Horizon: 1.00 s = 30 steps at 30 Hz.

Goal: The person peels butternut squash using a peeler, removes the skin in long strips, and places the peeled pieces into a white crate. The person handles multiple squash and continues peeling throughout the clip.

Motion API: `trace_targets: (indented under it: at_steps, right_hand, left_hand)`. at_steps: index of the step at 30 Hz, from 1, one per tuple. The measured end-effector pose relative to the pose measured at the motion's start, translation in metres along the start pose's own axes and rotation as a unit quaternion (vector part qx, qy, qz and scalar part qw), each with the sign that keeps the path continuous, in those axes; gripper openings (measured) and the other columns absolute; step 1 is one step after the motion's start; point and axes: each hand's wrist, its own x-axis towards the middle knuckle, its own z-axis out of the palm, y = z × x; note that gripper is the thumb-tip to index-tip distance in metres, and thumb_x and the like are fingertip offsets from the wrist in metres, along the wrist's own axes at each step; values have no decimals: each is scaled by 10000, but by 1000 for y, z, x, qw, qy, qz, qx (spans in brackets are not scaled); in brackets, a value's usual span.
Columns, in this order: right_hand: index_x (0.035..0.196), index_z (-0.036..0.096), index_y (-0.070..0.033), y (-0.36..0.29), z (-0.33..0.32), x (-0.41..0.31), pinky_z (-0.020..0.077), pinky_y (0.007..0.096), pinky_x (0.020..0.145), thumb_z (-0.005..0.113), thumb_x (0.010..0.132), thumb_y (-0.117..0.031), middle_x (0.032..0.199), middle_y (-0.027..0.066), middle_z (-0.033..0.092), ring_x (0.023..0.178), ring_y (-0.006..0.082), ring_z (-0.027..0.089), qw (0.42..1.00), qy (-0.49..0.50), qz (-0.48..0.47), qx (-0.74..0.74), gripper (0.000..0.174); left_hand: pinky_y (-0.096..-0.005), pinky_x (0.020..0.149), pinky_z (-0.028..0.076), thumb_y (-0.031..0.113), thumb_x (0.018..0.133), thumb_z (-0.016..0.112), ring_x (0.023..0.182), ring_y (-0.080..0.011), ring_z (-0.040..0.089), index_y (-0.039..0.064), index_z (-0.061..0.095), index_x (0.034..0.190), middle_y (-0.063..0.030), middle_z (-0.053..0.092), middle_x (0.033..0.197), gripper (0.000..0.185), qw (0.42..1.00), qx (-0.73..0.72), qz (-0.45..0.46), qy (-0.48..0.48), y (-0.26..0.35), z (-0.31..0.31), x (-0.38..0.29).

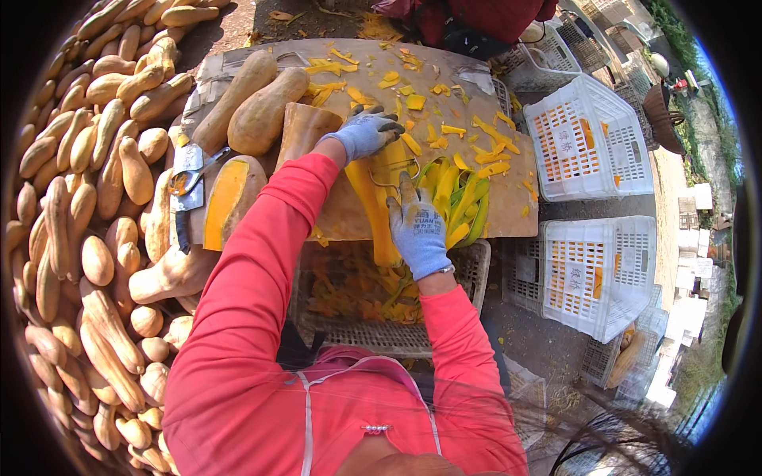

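Note:
A partly peeled butternut squash (368, 199) lies across the board (506, 217), its orange flesh bare and its near end over the board's edge. My left hand (366, 134), in a blue-grey glove with dark fingertips, presses on its far part and steadies it. In my right hand (419, 232), gloved alike, is a peeler with a bent metal frame (375, 180), held against the flesh; its handle is mostly hidden by my fingers. Beside that hand lies a heap of green-and-yellow peel strips (461, 196).
Unpeeled squashes (268, 110) and a cut one (235, 199) lie left on the board, near a knife (182, 229). A large squash pile (98, 262) fills the left. A scrap crate (369, 339) stands below the board's edge. White crates (595, 143) stand right; another person (476, 24) is opposite.

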Motion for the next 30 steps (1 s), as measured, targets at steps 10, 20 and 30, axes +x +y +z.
trace_targets:
  at_steps: [10, 20, 30]
  right_hand:
    - [1474, 476, -133, 18, 8, -206, 577, 513, 742, 589, 969, -308, 1145, 259, 605, 842, 445, 683, 964, -248, 94, 8, 547]
    - [1456, 476, -31, 52, 0, -92, 532, 479, 867, 590, 998, -250, 1193, 251, 615, 1014, 443, 640, 981, -18, 81, 174, 520]
    - [1430, 520, -106, 47, 19, -232, 550, 518, 729, 623, 958, -316, 1112, 230, 620, 917, 429, 666, 951, -242, 173, 88, 527]
  left_hand:
    - [-665, 1216, 104, 425, 1036, 483, 1539, -337, 248, 369, 605, 1403, -31, 369, 1637, 391, 987, 133, -77, 52, 25, 7, -23]
    - [-692, 1204, 67, 490, 977, 557, 1547, -371, 217, 356, 668, 1329, -71, 373, 1631, 393, 969, 190, -139, 80, 87, 19, -35]
    - [-702, 1189, 108, 449, 950, 592, 1516, -370, 282, 318, 696, 1287, -69, 433, 1594, 376, 953, 217, -139, 160, 74, 38, -33]
